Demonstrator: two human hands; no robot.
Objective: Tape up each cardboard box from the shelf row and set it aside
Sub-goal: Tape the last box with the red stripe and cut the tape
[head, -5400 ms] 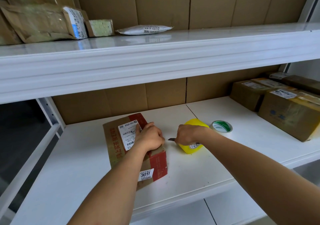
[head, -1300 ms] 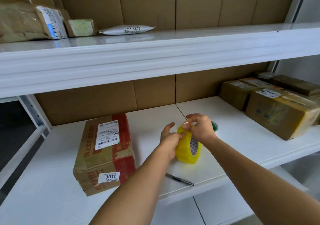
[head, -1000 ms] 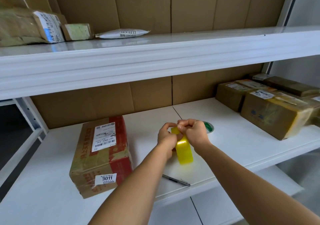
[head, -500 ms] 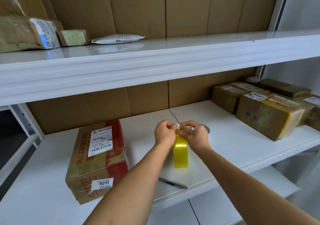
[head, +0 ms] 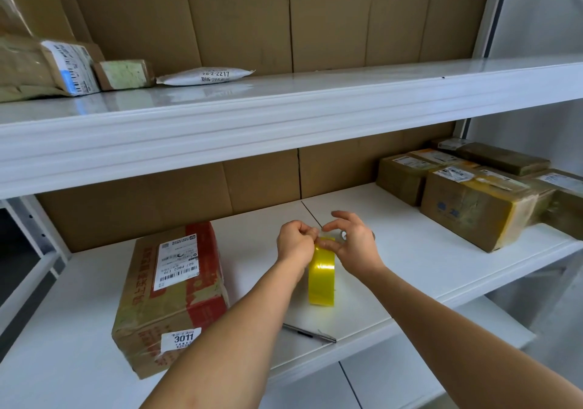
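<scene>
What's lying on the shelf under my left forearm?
A thin dark cutter lies near the shelf's front edge, its tip pointing right. Its other end is hidden beneath the left forearm.

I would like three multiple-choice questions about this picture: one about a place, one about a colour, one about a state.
1. Where does the box with the label 3011 lie?
A. on the top shelf
B. on the lower shelf, left of the hands
C. among the boxes on the right

2. What colour is the tape roll?
A. yellow
B. green
C. blue

3. How does the tape roll stand?
A. flat on its side
B. upright on its edge
C. lifted clear of the shelf

Answers:
1. B: the box rests on the lower shelf, left of the left hand.
2. A: the roll's band is bright yellow.
3. B: the roll stands on its edge on the shelf, and the left hand and right hand pinch at its top.
</scene>
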